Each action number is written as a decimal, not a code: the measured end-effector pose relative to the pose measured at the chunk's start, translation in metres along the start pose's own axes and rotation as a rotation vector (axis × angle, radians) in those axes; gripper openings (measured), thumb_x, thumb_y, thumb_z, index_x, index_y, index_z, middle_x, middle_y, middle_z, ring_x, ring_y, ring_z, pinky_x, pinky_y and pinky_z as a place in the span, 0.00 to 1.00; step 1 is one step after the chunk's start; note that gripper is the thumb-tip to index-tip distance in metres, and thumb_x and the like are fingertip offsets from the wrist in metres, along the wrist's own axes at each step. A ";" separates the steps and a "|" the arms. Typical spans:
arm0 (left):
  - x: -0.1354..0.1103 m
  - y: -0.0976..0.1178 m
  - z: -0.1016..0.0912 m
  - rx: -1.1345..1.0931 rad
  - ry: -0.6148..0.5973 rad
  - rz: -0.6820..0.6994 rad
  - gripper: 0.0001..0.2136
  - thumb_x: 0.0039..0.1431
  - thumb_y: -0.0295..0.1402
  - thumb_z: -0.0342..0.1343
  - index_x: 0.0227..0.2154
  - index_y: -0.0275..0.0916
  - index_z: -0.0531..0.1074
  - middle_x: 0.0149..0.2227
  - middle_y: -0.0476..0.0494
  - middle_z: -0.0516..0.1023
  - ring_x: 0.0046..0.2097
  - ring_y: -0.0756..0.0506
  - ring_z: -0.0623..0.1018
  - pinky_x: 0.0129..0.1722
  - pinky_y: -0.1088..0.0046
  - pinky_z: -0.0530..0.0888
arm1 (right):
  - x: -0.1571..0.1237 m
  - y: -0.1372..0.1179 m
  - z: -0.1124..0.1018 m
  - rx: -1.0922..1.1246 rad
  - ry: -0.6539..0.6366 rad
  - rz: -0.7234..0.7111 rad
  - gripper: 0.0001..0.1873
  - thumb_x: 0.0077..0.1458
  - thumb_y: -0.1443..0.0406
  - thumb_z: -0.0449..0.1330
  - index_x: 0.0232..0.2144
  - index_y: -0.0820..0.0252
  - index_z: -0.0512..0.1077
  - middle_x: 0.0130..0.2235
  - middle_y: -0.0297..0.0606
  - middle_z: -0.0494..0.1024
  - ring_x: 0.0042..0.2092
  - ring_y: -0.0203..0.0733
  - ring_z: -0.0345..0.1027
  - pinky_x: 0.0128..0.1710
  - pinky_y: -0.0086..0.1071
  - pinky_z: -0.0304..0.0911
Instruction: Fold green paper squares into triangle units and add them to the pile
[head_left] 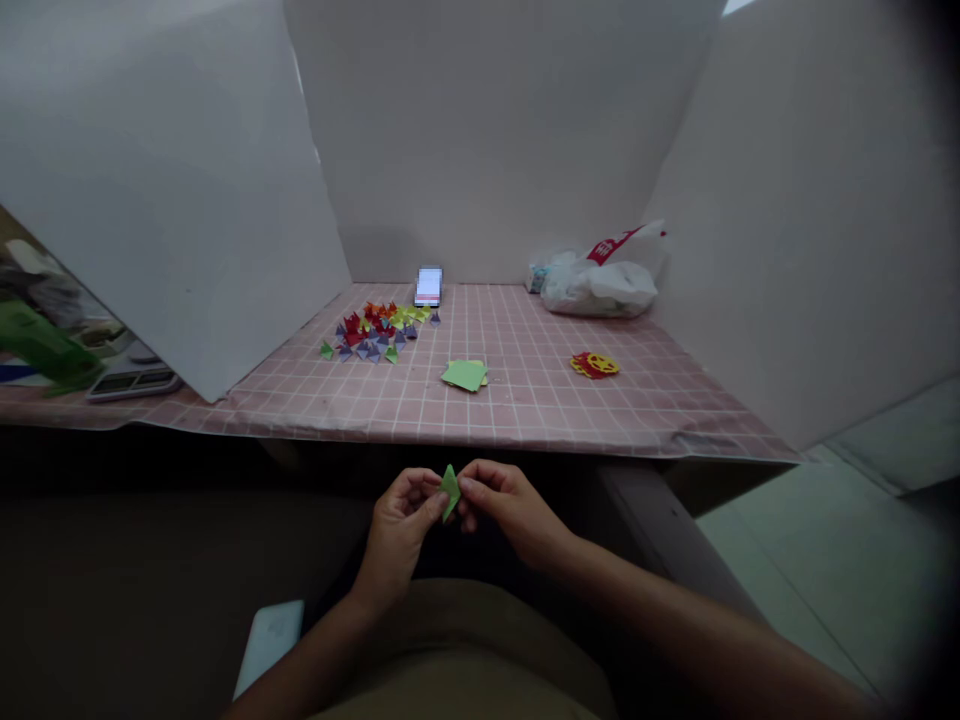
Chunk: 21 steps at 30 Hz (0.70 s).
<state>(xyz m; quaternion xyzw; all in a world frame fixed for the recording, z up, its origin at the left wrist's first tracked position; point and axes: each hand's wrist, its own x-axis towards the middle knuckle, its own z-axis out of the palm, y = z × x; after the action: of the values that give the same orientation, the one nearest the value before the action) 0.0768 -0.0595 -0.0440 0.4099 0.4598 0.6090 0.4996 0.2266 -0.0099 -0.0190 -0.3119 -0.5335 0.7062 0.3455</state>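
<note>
Between my two hands, over my lap and below the table's front edge, is a piece of green origami paper (450,488) folded into a narrow diamond. My left hand (401,520) pinches its left side between thumb and fingers. At its right edge, the thumb and fingers of my right hand (514,505) are closed on it too. A stack of square paper sheets (466,375), green on top with yellow beneath, lies on the table straight ahead. Beyond it to the left sits a cluster of small folded paper pieces (375,330) in red, orange, yellow, purple and green.
A pink checked tablecloth (525,420) covers the table, with white panels around it. A phone (428,286) stands at the back. Yellow and red flat cutouts (595,365) lie right, before a white plastic bag (600,285). A pale device (270,640) lies low left.
</note>
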 end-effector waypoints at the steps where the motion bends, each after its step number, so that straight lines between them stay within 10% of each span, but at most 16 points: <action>1: 0.000 0.000 0.000 0.009 -0.002 0.004 0.06 0.54 0.31 0.63 0.34 0.39 0.72 0.26 0.52 0.76 0.29 0.51 0.74 0.33 0.75 0.70 | 0.000 0.000 0.000 -0.001 0.001 0.002 0.13 0.53 0.57 0.63 0.27 0.63 0.71 0.25 0.32 0.74 0.24 0.31 0.65 0.28 0.28 0.60; 21: -0.001 0.002 0.001 0.059 0.030 0.012 0.09 0.52 0.33 0.63 0.36 0.39 0.74 0.30 0.50 0.77 0.32 0.49 0.76 0.34 0.74 0.71 | 0.002 0.006 -0.002 -0.210 0.037 -0.057 0.10 0.54 0.60 0.58 0.26 0.61 0.69 0.24 0.30 0.71 0.23 0.32 0.62 0.24 0.27 0.57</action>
<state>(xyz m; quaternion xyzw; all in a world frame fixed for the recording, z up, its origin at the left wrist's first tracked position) 0.0779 -0.0609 -0.0418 0.4183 0.4825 0.6042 0.4767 0.2256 -0.0082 -0.0258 -0.3440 -0.6069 0.6304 0.3404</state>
